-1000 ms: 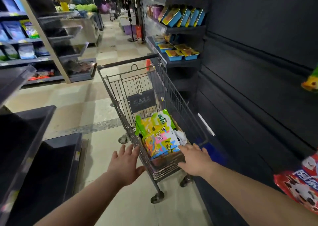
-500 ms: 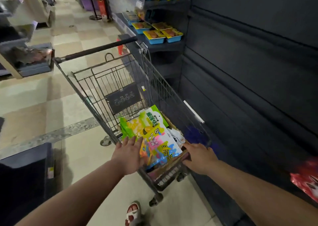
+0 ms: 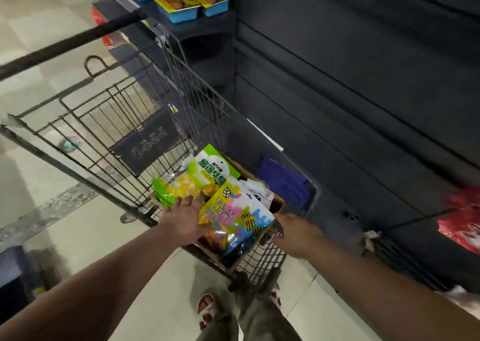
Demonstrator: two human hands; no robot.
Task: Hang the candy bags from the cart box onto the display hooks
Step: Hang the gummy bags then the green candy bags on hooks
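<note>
A cardboard box (image 3: pixel 275 202) sits at the near end of a wire shopping cart (image 3: pixel 109 122) and holds several candy bags. A green and white bag (image 3: pixel 211 168) stands at the back, with a yellow-green bag (image 3: pixel 174 188) to its left. A colourful bag (image 3: pixel 240 212) leans in front. My left hand (image 3: pixel 185 218) reaches into the box, its fingers lying fairly straight on the yellow-green bag beside the colourful one. My right hand (image 3: pixel 296 233) grips the cart's near rim by the box corner, and its fingertips are hidden.
A dark slatted display wall (image 3: pixel 363 94) runs along the right, with a blurred red bag (image 3: pixel 462 218) hanging at its right edge. Blue trays (image 3: pixel 181 5) sit on a shelf at the far top. Tiled floor lies on the left, and my sandalled feet (image 3: pixel 207 307) are below the cart.
I have leaned in over the cart. My left hand moved from beside the cart into the box onto the bags. My right hand stayed on the cart's near rim.
</note>
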